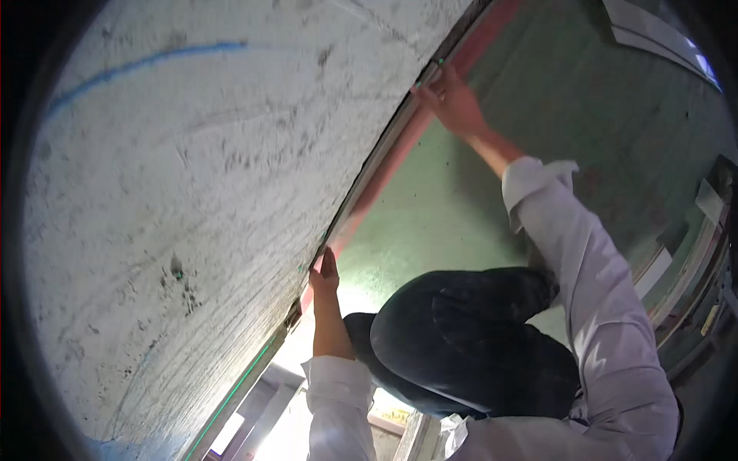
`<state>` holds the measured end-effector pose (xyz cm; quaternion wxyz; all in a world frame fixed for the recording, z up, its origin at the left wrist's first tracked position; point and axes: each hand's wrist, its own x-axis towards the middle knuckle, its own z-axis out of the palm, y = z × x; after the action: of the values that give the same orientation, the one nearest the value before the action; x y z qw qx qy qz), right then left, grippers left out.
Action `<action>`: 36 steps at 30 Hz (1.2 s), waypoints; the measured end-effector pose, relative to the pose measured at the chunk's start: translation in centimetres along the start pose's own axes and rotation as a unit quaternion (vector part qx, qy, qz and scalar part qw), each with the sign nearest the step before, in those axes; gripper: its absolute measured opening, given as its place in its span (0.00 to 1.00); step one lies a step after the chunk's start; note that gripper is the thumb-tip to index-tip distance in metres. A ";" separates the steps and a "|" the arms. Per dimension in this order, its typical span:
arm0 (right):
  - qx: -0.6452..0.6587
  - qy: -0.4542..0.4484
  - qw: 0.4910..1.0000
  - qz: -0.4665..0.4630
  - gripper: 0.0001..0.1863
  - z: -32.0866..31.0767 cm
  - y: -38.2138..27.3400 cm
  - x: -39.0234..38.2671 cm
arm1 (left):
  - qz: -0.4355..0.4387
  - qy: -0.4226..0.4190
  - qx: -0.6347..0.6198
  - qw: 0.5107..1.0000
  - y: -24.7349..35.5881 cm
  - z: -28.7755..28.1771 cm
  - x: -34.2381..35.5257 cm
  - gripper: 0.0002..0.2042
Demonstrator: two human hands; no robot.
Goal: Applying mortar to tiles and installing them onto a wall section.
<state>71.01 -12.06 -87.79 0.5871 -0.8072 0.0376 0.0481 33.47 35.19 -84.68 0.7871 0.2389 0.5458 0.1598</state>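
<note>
A long narrow pale strip (388,154) lies along the joint where the rough white wall (192,154) meets the green floor (430,200), beside a pinkish band on the floor. My right hand (453,104) holds the strip near its upper end, fingers curled at the dark gap by the wall. Lower down, my left hand (324,276) grips the same strip with its fingers together against the wall's foot; part of its grip is hidden. A small green light dot shows by my right fingertips.
My bent legs in dark trousers (453,346) rest on the floor between my arms. Boards and long pieces (692,276) lie along the right side, with white panels (646,31) at top right. A green line of light (231,399) runs along the lower left, near a bright opening.
</note>
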 end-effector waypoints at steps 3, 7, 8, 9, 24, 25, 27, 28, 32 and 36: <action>-0.036 0.026 0.999 -0.008 0.48 -0.2 -0.8 0.0 | 0.044 0.104 0.070 0.991 0.4 1.2 1.0 0.34; -0.058 -0.017 0.998 0.011 0.49 -0.5 -1.1 0.3 | 0.006 0.130 0.027 0.991 1.1 0.9 1.5 0.35; -0.095 -0.035 0.995 0.008 0.52 -1.0 -0.5 0.3 | 0.005 0.130 0.021 0.991 0.9 0.5 1.6 0.35; -0.131 -0.053 0.990 0.005 0.55 -1.3 -0.1 0.2 | 0.018 0.110 0.050 0.993 0.8 0.2 1.8 0.35; -0.044 0.002 0.999 0.011 0.47 3.1 -2.0 -1.6 | 0.063 0.053 0.034 0.996 1.4 -0.5 0.6 0.38; -0.024 0.015 0.999 -0.017 0.47 3.1 -0.7 -2.9 | 0.052 0.068 0.014 0.996 -0.1 -0.5 0.6 0.36; -0.009 0.021 0.998 -0.061 0.44 2.0 4.5 -5.6 | 0.010 0.101 -0.025 0.994 -6.9 1.1 0.3 0.32; 0.055 0.020 0.995 -0.083 0.43 4.2 2.3 -5.3 | 0.070 -0.028 0.050 0.996 -2.2 0.9 1.3 0.33; 0.081 0.021 0.996 -0.014 0.48 9.7 -0.7 -11.1 | 0.065 -0.053 0.064 0.994 -0.5 -2.5 0.9 0.38; 0.045 0.090 0.994 -0.042 0.49 9.2 -2.2 -9.5 | 0.001 0.026 -0.024 0.999 1.4 -0.3 1.0 0.42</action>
<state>61.56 -2.63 -87.39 0.6188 -0.7817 0.0581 -0.0513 33.51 36.95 -84.74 0.7781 0.2161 0.5618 0.1796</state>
